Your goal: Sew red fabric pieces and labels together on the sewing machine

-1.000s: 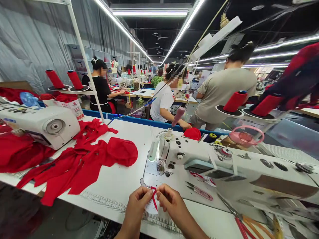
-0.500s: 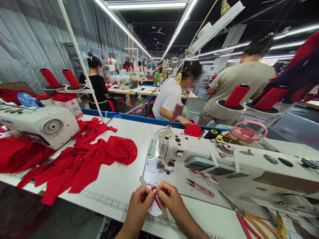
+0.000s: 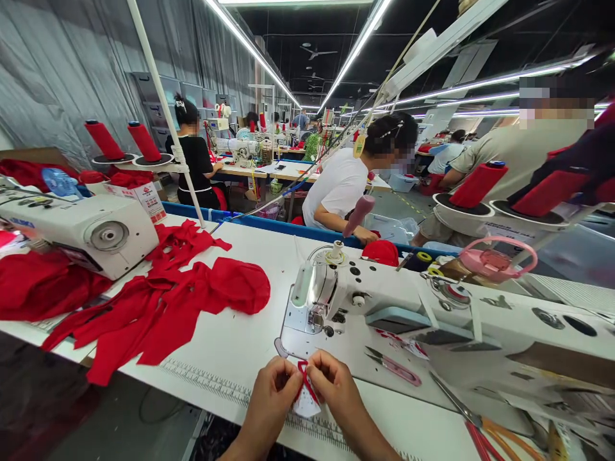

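Between my two hands is a small white fabric piece with dark specks and red edging [image 3: 306, 404], held just above the table's front edge. My left hand [image 3: 275, 392] pinches its left side between thumb and forefinger. On the opposite side, my right hand [image 3: 334, 382] pinches the red edging near the top. Right beyond my fingers stands a white sewing machine [image 3: 355, 282], its needle area close to my hands. Pink-handled thread snips [image 3: 394, 367] lie on the machine bed to the right of my right hand.
Red cloth pieces [image 3: 182, 301] spread over the table at left, by a second sewing machine [image 3: 91, 234]. Scissors with orange handles [image 3: 504, 432] lie at front right. Red thread cones [image 3: 478, 184] stand behind the machine. A co-worker in white [image 3: 336, 182] sits beyond the table.
The view has shifted slightly, so the machines and table sit a little further right. My hands keep their pinch on the fabric piece, whose red edges now show more apart.
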`<state>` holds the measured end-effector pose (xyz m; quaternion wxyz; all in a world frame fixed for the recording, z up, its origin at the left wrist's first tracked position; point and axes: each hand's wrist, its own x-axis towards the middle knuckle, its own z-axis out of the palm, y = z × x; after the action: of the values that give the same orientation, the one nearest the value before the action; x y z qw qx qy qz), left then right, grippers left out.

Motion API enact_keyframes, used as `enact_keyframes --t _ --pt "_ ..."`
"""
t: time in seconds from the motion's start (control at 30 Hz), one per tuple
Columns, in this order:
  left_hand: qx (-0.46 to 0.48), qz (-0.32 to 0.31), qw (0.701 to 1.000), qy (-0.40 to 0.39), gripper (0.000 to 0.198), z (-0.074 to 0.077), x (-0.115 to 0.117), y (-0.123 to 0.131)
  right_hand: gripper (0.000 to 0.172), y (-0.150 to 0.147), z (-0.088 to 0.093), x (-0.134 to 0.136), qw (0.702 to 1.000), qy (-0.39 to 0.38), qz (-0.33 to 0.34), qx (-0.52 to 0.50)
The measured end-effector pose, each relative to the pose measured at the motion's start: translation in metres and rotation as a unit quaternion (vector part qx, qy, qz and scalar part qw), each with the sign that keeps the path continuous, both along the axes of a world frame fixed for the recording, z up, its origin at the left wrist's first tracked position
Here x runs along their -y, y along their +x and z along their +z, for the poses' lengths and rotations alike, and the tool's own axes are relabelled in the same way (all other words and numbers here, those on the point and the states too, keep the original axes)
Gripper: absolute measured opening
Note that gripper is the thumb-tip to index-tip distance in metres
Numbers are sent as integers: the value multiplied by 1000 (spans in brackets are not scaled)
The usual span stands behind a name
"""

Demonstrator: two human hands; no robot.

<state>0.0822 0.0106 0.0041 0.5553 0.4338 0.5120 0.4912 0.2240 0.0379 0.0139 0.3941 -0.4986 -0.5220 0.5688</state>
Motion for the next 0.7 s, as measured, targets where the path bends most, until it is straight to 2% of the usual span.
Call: enact_keyframes --t 0.1,0.23,0.5,0.7 --pt "-12 -10 1000 -2 41 4 2 1 33 1 5 2 1000 -7 -16 -14" --pt "18 -22 999 -26 45 1 0 -1 35 4 10 3 1000 -19 0 -21" --pt "75 -67 992 -71 54 6 -1 -2 44 5 4 0 1000 -13 15 -7" --pt "55 -69 990 -113 52 8 0 -7 48 15 17 0 999 -13 38 10"
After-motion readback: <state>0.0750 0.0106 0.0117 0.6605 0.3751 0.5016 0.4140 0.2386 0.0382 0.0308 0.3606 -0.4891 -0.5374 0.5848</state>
